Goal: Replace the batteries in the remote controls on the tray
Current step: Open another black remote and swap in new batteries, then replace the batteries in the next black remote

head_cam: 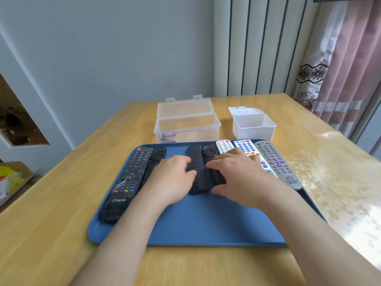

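My left hand (173, 178) curls on the slim black remote (195, 178) and my right hand (237, 178) grips the touching round-pad black remote (212, 155), midway along the blue tray's (206, 221) far edge, so lifting 1 could drag the other askew.

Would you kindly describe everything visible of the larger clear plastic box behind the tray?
The larger clear box looks like transparent plastic, rectangular, its hinged lid standing open behind it with two latch tabs along the top edge. It stands upright on the wooden table, just beyond the blue tray, left of the smaller white box and apart from it. A few batteries lie inside near its front left corner.
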`<state>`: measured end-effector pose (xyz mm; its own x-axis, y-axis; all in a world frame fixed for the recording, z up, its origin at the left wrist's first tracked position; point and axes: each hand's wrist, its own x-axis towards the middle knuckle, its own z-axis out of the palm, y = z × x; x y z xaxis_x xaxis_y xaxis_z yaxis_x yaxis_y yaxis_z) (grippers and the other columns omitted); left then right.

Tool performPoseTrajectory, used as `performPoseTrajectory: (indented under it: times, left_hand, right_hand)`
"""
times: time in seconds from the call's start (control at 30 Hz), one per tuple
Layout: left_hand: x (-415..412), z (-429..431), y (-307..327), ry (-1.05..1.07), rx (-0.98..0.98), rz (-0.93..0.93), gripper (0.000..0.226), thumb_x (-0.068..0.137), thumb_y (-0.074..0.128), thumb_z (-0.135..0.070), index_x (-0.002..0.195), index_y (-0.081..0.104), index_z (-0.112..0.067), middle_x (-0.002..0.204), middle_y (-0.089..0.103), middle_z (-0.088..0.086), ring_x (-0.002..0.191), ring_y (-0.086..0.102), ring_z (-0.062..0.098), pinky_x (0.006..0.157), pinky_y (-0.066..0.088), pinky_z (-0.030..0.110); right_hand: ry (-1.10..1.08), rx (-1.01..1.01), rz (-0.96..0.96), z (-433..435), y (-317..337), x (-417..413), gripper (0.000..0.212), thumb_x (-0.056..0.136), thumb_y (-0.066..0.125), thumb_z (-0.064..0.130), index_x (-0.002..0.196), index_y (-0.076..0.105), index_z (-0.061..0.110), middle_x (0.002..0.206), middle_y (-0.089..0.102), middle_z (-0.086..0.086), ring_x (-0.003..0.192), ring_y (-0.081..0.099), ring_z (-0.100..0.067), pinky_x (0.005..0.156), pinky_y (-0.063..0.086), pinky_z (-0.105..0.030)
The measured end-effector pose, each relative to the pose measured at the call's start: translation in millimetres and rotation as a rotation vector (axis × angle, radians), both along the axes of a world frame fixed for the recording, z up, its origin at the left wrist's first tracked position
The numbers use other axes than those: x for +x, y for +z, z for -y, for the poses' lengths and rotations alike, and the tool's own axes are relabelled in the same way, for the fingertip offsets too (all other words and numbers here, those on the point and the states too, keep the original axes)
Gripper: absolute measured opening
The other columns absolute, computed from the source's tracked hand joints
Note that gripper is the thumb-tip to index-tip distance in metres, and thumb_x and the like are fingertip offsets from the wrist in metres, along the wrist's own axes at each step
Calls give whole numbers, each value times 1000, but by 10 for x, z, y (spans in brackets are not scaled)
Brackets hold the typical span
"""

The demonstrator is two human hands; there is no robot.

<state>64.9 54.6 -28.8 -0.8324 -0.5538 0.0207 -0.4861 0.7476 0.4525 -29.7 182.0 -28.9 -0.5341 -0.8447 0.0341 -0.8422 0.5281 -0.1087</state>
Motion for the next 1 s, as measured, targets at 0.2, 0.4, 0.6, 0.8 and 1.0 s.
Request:
performPoseTrajectory:
  times: [0.2, 0.4, 0.6, 0.8, 1.0]
  left_hand:
    - [-30, -54, -52, -34, -116, 57, 39, 98, 46, -25, 137, 50, -21, 115, 65, 5, 116, 53, 27, 95, 43, 35]
    - [-5, -9, -26, 5, -278, -3, 33, 97, 45, -23, 128, 53, -15, 129, 57, 0, 121, 43, 25, 99, 38, 35]
    - [111, 197, 63, 182, -427, 352, 38, 94, 47, -45, 123, 48, -20, 133, 48, 3, 130, 36, 27, 81, 40, 36]
    - [74, 109, 9, 153, -495, 251, 34, 89, 58, -27, 121, 47, -21, 115, 53, 4, 108, 55, 29, 66, 36, 34]
    - [101, 249, 21, 185, -313, -45, 37, 80, 56, -11, 114, 52, -25, 93, 67, -1, 94, 62, 25, 74, 51, 35]
  right_hand:
    - [19, 10, -119, 54, -21, 48, 48, 85, 58, 59, 123, 57, 30, 123, 55, 6, 122, 37, -23, 82, 29, -42]
    - [77, -75, -94, 57, -65, 106, 62, 90, 46, 64, 145, 34, 37, 155, 26, 8, 141, 19, -19, 95, 30, -45]
    - [138, -38, -147, 114, -121, 181, 41, 99, 37, 52, 129, 52, 28, 133, 49, 11, 137, 28, -16, 91, 29, -43]
    - [142, -48, -150, 117, -169, 194, 40, 98, 39, 51, 125, 51, 23, 131, 47, 11, 140, 23, -15, 95, 27, -46]
    - [103, -473, -30, 136, -170, 160, 31, 100, 46, 35, 121, 62, 19, 129, 58, 7, 131, 41, -15, 97, 29, -36]
